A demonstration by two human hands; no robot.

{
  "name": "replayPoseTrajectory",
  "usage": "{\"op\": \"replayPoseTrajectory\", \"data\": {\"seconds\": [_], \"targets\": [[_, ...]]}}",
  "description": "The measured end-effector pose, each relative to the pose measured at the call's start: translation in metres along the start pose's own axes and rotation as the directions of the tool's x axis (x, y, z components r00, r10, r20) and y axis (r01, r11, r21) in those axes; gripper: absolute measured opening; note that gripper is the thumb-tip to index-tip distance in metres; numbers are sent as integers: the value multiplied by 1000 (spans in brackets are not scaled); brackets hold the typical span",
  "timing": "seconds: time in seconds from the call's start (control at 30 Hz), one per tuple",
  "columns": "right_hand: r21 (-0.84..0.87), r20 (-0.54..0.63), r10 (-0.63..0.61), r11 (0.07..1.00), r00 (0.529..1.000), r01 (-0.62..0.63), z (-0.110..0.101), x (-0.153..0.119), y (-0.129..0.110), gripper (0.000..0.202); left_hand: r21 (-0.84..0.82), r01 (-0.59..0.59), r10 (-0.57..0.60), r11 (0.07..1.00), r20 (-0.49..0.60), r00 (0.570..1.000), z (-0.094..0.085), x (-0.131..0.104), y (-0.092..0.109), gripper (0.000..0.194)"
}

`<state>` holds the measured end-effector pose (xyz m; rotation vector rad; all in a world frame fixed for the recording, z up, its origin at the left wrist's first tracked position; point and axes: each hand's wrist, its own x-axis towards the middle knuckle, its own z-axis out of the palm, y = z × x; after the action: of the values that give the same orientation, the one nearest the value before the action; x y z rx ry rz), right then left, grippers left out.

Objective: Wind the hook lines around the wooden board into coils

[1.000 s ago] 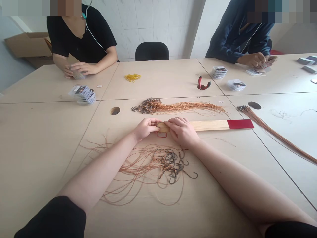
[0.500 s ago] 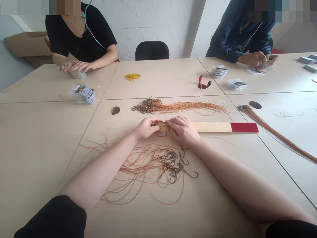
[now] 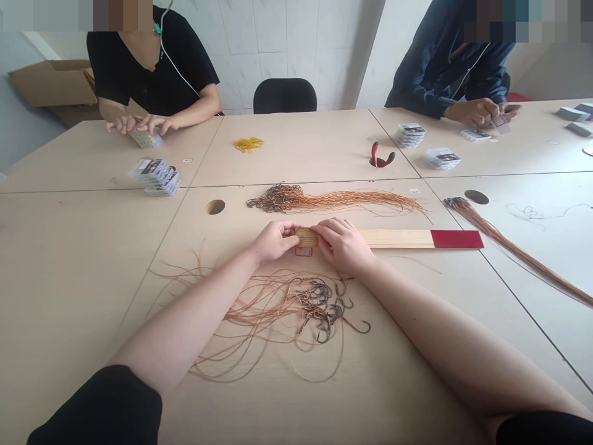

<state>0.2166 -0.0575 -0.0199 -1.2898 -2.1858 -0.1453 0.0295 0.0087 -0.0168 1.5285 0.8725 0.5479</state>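
Observation:
A long, flat, pale board [image 3: 398, 238] with a dark red right end lies crosswise in front of me. Fine lines run along its length. My left hand [image 3: 274, 241] is closed on the board's left end, thumb on top and fingers behind. Close beside it, my right hand [image 3: 343, 246] grips the board with bent fingers; its fingertips and thumb meet near the far edge, and anything small between them is hidden. Nearer to me lies a loose heap of fishing hooks [image 3: 322, 303] with brown lines [image 3: 250, 315] trailing left, partly behind my left forearm.
Beyond the board lies a bundle of hooked lines [image 3: 343, 201]; another bundle [image 3: 514, 250] is at right. Red-handled pliers [image 3: 382, 156] stand in a table hole. Yellow pieces [image 3: 249, 145] and stacked clear boxes [image 3: 157, 176] lie farther off. Two people sit opposite, handling small packs.
My hands and the board stay almost still, with only a slight shift of the whole view. The person opposite on the left moves their fingers a little on the box.

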Motion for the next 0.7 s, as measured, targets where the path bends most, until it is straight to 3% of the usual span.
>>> {"op": "replayPoseTrajectory", "data": {"seconds": [0.7], "targets": [[-13, 18, 3, 1000, 1000, -3, 1, 0, 0, 33, 39, -37, 38, 999, -19, 999, -1, 2, -4, 36]]}}
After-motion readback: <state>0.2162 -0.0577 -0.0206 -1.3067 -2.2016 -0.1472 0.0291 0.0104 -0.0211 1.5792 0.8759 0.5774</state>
